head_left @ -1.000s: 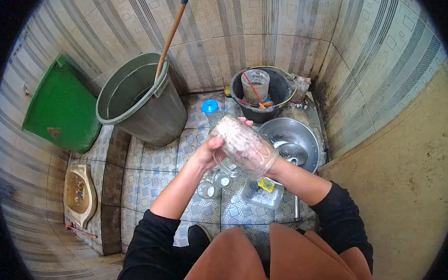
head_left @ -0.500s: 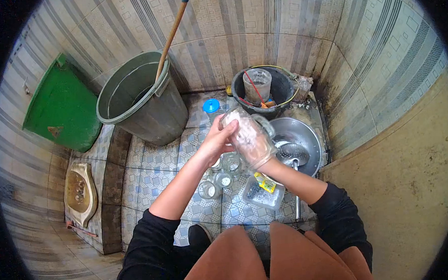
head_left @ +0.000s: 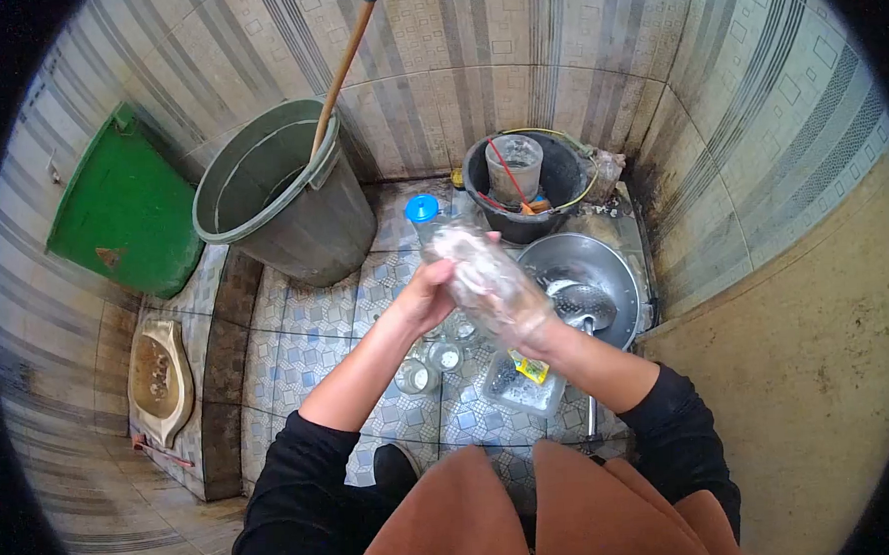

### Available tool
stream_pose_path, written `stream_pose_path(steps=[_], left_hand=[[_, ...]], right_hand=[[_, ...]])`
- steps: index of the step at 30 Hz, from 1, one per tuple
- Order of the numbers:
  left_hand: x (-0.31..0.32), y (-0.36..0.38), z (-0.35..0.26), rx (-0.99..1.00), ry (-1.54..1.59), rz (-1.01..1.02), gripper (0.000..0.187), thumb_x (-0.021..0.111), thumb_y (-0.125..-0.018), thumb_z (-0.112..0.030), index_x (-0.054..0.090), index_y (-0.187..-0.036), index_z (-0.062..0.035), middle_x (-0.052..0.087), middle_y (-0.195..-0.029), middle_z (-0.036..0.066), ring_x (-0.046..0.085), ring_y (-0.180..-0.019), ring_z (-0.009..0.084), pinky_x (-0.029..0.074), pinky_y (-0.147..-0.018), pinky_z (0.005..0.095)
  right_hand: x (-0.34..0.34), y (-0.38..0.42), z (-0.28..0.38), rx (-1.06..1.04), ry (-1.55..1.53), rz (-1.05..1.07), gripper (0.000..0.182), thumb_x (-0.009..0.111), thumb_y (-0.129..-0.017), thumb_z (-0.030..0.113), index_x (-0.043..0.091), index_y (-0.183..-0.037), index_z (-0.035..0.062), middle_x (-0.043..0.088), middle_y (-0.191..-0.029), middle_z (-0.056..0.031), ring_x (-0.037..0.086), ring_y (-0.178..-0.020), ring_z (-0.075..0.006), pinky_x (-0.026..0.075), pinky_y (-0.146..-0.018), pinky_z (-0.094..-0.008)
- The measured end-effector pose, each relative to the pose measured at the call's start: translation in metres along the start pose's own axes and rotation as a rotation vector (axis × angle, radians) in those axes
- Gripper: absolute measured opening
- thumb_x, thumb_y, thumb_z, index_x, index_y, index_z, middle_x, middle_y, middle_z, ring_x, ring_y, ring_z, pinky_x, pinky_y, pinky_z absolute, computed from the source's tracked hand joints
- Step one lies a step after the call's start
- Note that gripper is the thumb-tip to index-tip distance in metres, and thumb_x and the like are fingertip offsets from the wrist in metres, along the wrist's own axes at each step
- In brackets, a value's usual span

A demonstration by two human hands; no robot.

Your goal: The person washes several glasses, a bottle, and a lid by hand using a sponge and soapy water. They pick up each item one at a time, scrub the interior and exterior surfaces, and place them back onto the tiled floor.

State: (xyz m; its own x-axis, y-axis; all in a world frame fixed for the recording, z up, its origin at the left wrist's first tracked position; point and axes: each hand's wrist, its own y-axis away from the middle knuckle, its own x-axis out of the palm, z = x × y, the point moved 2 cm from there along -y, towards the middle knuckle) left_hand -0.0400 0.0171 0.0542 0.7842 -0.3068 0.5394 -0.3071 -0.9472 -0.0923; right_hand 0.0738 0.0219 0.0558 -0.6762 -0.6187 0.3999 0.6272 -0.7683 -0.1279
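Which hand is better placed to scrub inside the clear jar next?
Probably the right hand: it is inside the clear jar, while the left hand supports it from outside near the closed end.

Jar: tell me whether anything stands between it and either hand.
Nothing visible does. The left hand is right on the outside of the jar, and the right hand reaches inside. White stuff shows within, too blurred to identify.

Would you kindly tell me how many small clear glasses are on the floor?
At least 3: the nearest glass, a second glass just right of it, and a third glass beyond the second. The left hand and held jar may hide more.
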Motion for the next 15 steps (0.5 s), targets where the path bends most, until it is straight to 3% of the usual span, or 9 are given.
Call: stream_pose_path(steps=[2, 4, 6, 8, 10, 11, 13, 14, 15], left_hand=[[-0.002, -0.004, 0.004, 0.021, 0.060, -0.009, 0.077, 0.059, -0.064, -0.052, 0.038, -0.116, 0.0009, 0.048, -0.109, 0.012, 0.047, -0.102, 0.0220, 0.036, -0.089, 0.0359], [-0.005, -0.004, 0.005, 0.051, 0.181, -0.135, 0.071, 0.057, -0.067, -0.053, 0.038, -0.117, -0.0057, 0.047, -0.112, 0.009, 0.047, -0.101, 0.0221, 0.036, -0.089, 0.0392], [-0.009, -0.004, 0.005, 0.074, 0.161, -0.181, 0.069, 0.054, -0.069, -0.054, 0.038, -0.117, -0.0063, 0.045, -0.115, 0.009, 0.045, -0.104, 0.0230, 0.035, -0.091, 0.0394], [-0.009, -0.004, 0.002, 0.068, 0.130, -0.196, 0.068, 0.052, -0.071, -0.054, 0.037, -0.117, -0.0065, 0.044, -0.116, 0.009, 0.043, -0.106, 0.0231, 0.034, -0.091, 0.0406], [-0.004, -0.003, -0.002, 0.113, 0.220, -0.099, 0.071, 0.050, -0.072, -0.055, 0.034, -0.120, -0.0055, 0.041, -0.119, 0.011, 0.040, -0.111, 0.0259, 0.032, -0.093, 0.0424], [0.002, 0.000, -0.006, 0.005, 0.360, -0.042, 0.075, 0.047, -0.071, -0.059, 0.034, -0.121, -0.0051, 0.041, -0.120, 0.013, 0.040, -0.111, 0.0276, 0.031, -0.092, 0.0441], [0.002, 0.005, -0.006, -0.196, 0.549, -0.012, 0.080, 0.041, -0.071, -0.062, 0.028, -0.126, -0.0050, 0.033, -0.126, 0.018, 0.036, -0.112, 0.0356, 0.036, -0.087, 0.0491], [-0.007, 0.006, -0.003, -0.195, 0.549, -0.014, 0.080, 0.041, -0.071, -0.062, 0.028, -0.126, -0.0050, 0.033, -0.126, 0.018, 0.036, -0.112, 0.0356, 0.036, -0.087, 0.0491], [-0.014, 0.008, 0.004, -0.304, 0.628, 0.120, 0.078, 0.044, -0.071, -0.059, 0.028, -0.126, -0.0053, 0.031, -0.126, 0.019, 0.036, -0.111, 0.0381, 0.039, -0.083, 0.0483]], right_hand=[[0.003, 0.000, 0.006, 0.096, -0.294, 0.133, 0.063, 0.060, -0.074, 0.011, 0.026, -0.127, 0.0104, 0.034, -0.126, -0.0046, 0.032, -0.116, -0.0158, 0.026, -0.096, -0.0286], [0.001, 0.001, 0.016, 0.032, -0.369, 0.122, 0.058, 0.056, -0.074, 0.007, 0.029, -0.125, 0.0042, 0.037, -0.122, -0.0060, 0.038, -0.111, -0.0155, 0.032, -0.090, -0.0264], [-0.009, -0.002, 0.026, -0.055, -0.328, 0.421, 0.065, 0.060, -0.070, 0.011, 0.027, -0.126, 0.0047, 0.033, -0.127, -0.0058, 0.036, -0.112, -0.0141, 0.032, -0.091, -0.0264], [-0.012, -0.004, 0.037, 0.008, -0.330, 0.407, 0.061, 0.062, -0.069, 0.015, 0.034, -0.122, 0.0035, 0.039, -0.123, -0.0065, 0.041, -0.107, -0.0131, 0.033, -0.089, -0.0268], [-0.023, -0.008, 0.037, 0.156, -0.109, 0.106, 0.049, 0.062, -0.070, 0.014, 0.044, -0.114, 0.0016, 0.050, -0.110, -0.0067, 0.048, -0.098, -0.0131, 0.035, -0.087, -0.0268], [-0.030, -0.012, 0.034, 0.139, -0.120, 0.104, 0.038, 0.061, -0.071, 0.015, 0.051, -0.105, 0.0001, 0.057, -0.097, -0.0051, 0.052, -0.089, -0.0131, 0.038, -0.082, -0.0263], [-0.039, -0.013, 0.041, 0.186, -0.055, 0.145, 0.035, 0.060, -0.072, 0.016, 0.053, -0.103, -0.0003, 0.057, -0.096, -0.0046, 0.052, -0.087, -0.0130, 0.038, -0.081, -0.0258], [-0.042, -0.013, 0.042, 0.236, 0.008, 0.188, 0.033, 0.060, -0.073, 0.016, 0.054, -0.101, -0.0006, 0.058, -0.095, -0.0040, 0.053, -0.086, -0.0129, 0.039, -0.079, -0.0253], [-0.045, -0.013, 0.041, 0.190, 0.122, 0.164, 0.027, 0.061, -0.073, 0.023, 0.058, -0.088, 0.0000, 0.060, -0.084, -0.0051, 0.054, -0.078, -0.0105, 0.041, -0.072, -0.0244]])
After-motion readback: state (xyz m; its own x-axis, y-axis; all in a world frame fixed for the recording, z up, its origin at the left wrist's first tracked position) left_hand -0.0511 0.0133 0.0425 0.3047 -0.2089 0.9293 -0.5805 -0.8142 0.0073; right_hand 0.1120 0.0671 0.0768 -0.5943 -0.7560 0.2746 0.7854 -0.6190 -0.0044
